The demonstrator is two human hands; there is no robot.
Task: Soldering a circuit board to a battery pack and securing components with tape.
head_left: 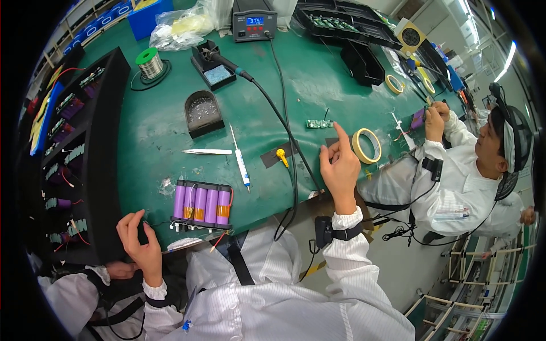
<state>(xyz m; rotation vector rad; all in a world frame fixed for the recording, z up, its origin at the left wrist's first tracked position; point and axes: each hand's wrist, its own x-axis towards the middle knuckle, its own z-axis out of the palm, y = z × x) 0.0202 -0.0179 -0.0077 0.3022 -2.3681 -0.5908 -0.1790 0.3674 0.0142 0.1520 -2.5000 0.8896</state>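
Left hand [143,250]: fingers curled and parted, no grip visible, just left of the pack [202,204]!
Right hand [341,166]: gripping nothing, index fingertip right by the board [318,123]!
Pack: 5 purple cells, near the table's [310,94] front edge.

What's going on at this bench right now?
The person's left hand is beside the purple battery pack, at the near edge of the green bench. The right hand is by the small green circuit board, its index fingertip close to one end; whether they touch is hard to tell. The soldering iron rests in its stand, and pale tweezers lie nearby. A co-worker at right holds another purple item.
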